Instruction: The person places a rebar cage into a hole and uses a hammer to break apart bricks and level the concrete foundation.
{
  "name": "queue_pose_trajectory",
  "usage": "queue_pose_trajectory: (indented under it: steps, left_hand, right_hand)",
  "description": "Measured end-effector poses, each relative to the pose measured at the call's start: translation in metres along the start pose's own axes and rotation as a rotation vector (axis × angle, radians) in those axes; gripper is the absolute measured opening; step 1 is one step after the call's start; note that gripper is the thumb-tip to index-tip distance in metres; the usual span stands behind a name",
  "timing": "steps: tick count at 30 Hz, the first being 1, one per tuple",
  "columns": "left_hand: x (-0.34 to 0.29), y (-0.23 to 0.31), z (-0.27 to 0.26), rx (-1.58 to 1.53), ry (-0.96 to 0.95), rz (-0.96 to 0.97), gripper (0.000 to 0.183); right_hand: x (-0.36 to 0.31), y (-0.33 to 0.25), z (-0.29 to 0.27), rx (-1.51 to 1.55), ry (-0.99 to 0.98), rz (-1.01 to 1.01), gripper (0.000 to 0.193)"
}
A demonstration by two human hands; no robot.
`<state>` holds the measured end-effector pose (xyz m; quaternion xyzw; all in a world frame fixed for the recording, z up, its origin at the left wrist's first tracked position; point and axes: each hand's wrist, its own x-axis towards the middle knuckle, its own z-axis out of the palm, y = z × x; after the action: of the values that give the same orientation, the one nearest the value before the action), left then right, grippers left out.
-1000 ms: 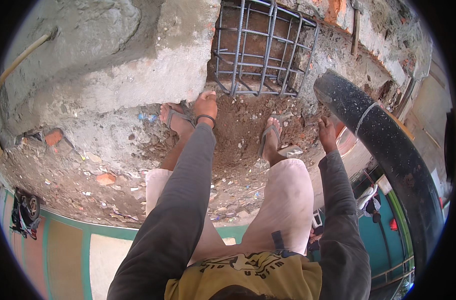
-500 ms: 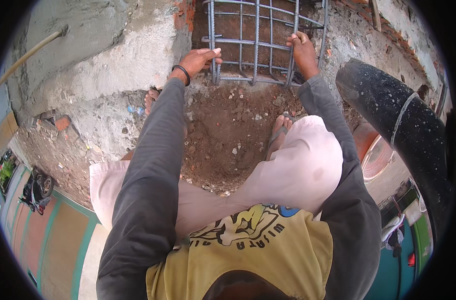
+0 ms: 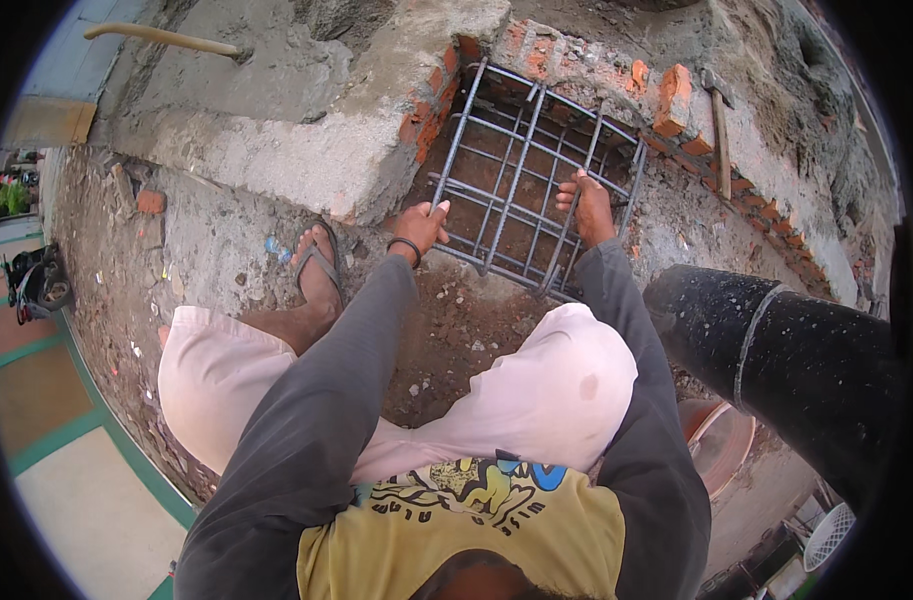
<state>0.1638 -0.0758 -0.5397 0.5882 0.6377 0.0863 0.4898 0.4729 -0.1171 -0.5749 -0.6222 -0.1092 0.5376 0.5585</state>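
A steel rebar cage [image 3: 513, 180] of crossed ribbed bars sits in a brick-edged pit in front of me, slanted in the view. My left hand [image 3: 421, 228], with a dark band at the wrist, is closed on its left side bar near the near end. My right hand [image 3: 588, 208] is wrapped round a long bar on the right side. The palms hide the exact grip points. Below the near end of the cage lies loose brown soil [image 3: 456, 335].
A thick black pipe [image 3: 711, 315] slants in from the right, beside an orange bucket [image 3: 718, 445]. A hammer [image 3: 720, 135] lies on the broken brick wall near an upright brick [image 3: 673, 100]. At upper left, a wooden handle [image 3: 161, 38] sticks out of wet grey mortar [image 3: 276, 75].
The view has shifted and turned, so the cage now appears lower, slanted and seen to its far end. Both hands keep their hold on it. More of my left foot shows.
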Motion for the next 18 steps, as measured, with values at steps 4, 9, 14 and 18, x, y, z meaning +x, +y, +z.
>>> queue_pose_trajectory:
  steps: [4, 9, 14, 18]
  left_hand:
    - [0.001, 0.0, 0.013, -0.036, 0.088, -0.001, 0.048]
    - [-0.016, -0.017, 0.015, 0.13, 0.457, 0.065, 0.052]
    - [-0.001, 0.009, -0.025, 0.195, 0.576, 0.106, 0.052]
    - [0.007, 0.0, -0.03, 0.124, 0.512, 0.103, 0.051]
  right_hand:
    - [0.012, 0.008, -0.006, 0.007, -0.048, -0.043, 0.028]
    - [-0.044, -0.017, 0.015, 0.073, -0.003, -0.046, 0.023]
    - [-0.035, -0.041, 0.051, 0.102, 0.02, -0.093, 0.021]
    - [-0.034, -0.03, 0.055, 0.125, 0.021, -0.093, 0.022]
